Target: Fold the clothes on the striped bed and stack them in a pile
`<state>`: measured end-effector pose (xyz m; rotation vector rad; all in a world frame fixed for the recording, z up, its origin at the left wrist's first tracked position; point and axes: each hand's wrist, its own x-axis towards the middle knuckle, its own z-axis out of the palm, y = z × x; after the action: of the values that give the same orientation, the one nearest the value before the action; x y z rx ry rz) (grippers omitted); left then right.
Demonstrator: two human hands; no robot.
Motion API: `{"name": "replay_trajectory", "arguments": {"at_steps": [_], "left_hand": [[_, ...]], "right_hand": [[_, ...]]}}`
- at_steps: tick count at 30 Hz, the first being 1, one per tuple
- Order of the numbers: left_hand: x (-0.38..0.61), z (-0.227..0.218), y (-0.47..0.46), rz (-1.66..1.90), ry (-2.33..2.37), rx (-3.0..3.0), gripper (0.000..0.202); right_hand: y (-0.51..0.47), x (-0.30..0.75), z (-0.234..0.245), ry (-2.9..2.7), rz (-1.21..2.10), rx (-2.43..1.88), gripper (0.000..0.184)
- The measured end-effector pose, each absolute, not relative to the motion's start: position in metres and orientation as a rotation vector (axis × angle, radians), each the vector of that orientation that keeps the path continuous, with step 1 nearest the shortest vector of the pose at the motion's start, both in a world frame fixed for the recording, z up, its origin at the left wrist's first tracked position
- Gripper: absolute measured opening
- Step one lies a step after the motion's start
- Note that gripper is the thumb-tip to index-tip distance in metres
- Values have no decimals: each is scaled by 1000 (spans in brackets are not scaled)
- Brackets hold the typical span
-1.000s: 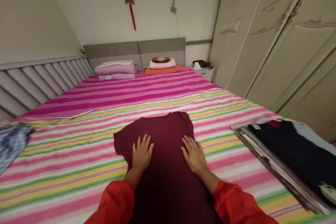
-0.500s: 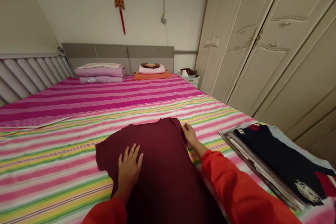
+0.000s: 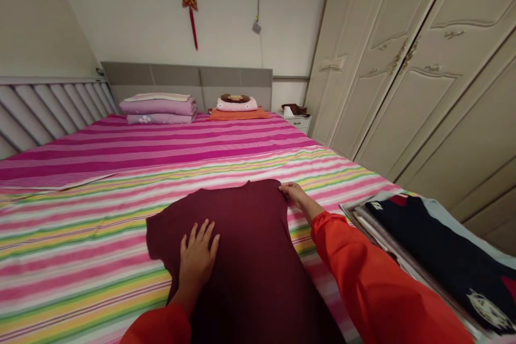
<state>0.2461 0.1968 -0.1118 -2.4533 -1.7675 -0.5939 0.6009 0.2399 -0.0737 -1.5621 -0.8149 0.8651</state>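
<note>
A dark maroon short-sleeved shirt [image 3: 245, 247] lies spread on the striped bed, its neck end pointing away from me and its lower part running out of view at the bottom. My left hand [image 3: 198, 252] rests flat on the shirt's left side, fingers spread. At the upper right, my right hand [image 3: 293, 193] pinches the edge of the shirt's right sleeve between thumb and fingers. The left sleeve lies out flat on the sheet.
To the right sits a stack of folded clothes [image 3: 439, 258], a navy garment on top. Folded purple bedding [image 3: 161, 107] and a pink pillow on an orange cloth [image 3: 239, 114] lie by the headboard [image 3: 226, 78]. A pale wardrobe [image 3: 379, 80] stands along the right.
My right hand has taken the right sleeve edge and drawn it outward, so the folded-in corner now lies flatter. My left hand stays in place. The view has shifted slightly.
</note>
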Motion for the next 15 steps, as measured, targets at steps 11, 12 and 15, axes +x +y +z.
{"name": "replay_trajectory", "arguments": {"at_steps": [11, 12, 15], "left_hand": [[246, -112, 197, -567, -1769, -2449, 47], [246, -112, 197, -569, -1774, -2452, 48], [246, -111, 197, -585, -1780, -2470, 47]], "right_hand": [[251, 595, -66, -815, 753, -1827, 26], [249, 600, -63, -814, 688, -1861, 25], [236, 610, -55, -838, 480, -1964, 20]]}}
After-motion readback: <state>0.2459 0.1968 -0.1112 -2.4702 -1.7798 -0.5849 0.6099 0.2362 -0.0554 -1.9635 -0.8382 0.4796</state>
